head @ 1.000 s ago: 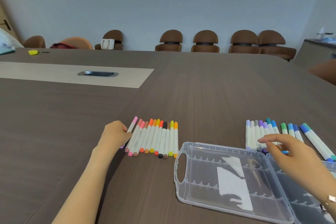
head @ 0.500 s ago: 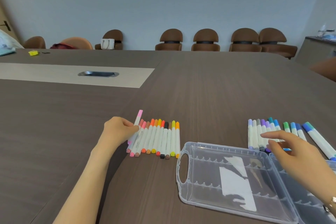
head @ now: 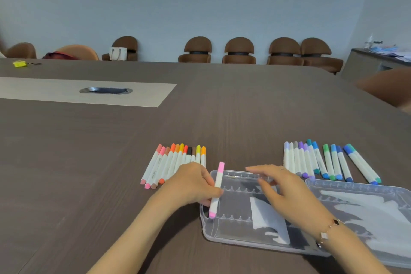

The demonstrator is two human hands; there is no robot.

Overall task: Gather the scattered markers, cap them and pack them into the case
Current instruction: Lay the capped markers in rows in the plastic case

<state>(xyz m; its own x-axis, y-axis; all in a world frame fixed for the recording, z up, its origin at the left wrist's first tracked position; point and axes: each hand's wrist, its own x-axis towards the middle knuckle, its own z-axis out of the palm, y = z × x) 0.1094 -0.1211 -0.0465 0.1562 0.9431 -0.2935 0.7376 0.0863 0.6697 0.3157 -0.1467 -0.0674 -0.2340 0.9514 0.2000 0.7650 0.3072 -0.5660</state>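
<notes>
One pink marker [head: 216, 189] up in the left hand [head: 193, 185]! Ten warm-coloured markers [head: 175, 163] rowed far left, eleven cool-coloured markers [head: 324, 162] far right, one clear case [head: 266, 238], seven chairs [head: 239, 51] along the wall.

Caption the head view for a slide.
Left hand holds a pink marker over the open clear case.

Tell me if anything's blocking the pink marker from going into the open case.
Nothing solid is. The left hand holds the pink marker over the clear case's left end, whose slots look bare. The right hand hovers open over the case just beside it.
</notes>
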